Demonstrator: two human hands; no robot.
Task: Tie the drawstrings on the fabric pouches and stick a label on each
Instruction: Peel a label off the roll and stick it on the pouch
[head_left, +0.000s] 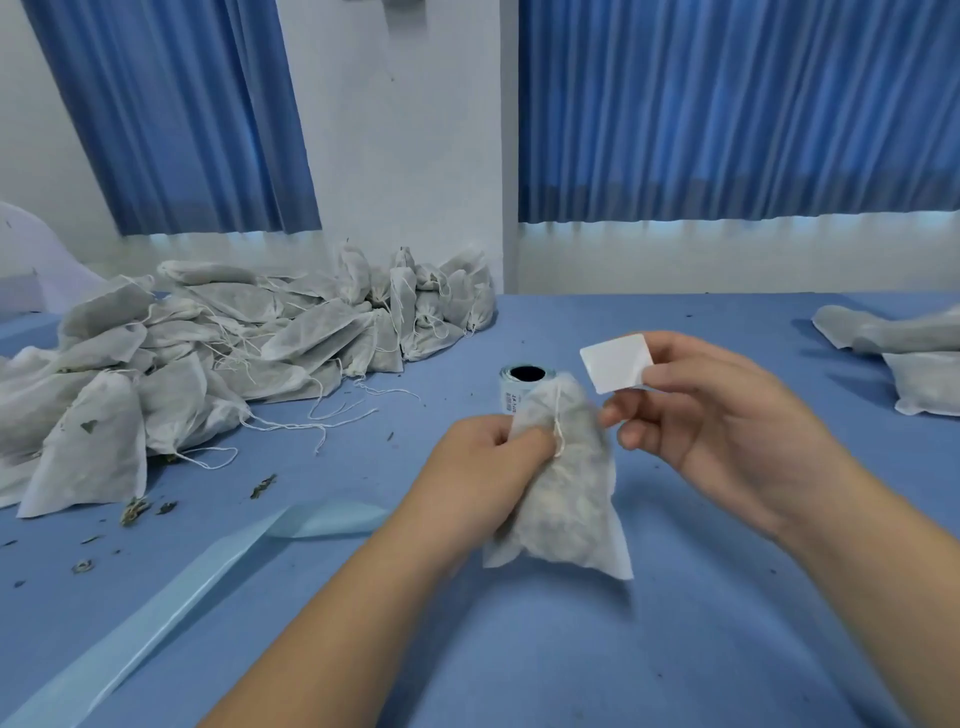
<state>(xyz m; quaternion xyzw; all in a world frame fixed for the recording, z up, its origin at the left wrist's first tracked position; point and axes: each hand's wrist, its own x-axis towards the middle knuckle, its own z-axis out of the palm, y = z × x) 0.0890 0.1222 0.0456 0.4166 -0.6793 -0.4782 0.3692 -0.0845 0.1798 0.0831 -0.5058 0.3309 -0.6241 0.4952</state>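
Label (615, 362) step by the look of it, so here's how I'd do it: flatten a patch of the pouch (566, 499) first, because it's lumpy and soft and a sticker laid over a wrinkle will lift at the edges. Land one edge, then smooth across with a thumb, and keep it off the drawstring (558, 431), which runs down the front from the neck and looks already tied, though it's a bit blurry. Right now the right hand (727, 431) is up and just right of the pouch, palm turned inward, pinching the label by one edge between thumb and fingertips so most of it sticks out free toward the left. The left hand (483, 467) grips the pouch near its neck, fingers curled into the fabric, with the bag hanging below; can't tell whether its bottom touches the table (571, 649). Label and pouch are near each other but apart. The roll (524, 379) sits just behind the pouch, and the big pile (208, 364) is well off to the left.
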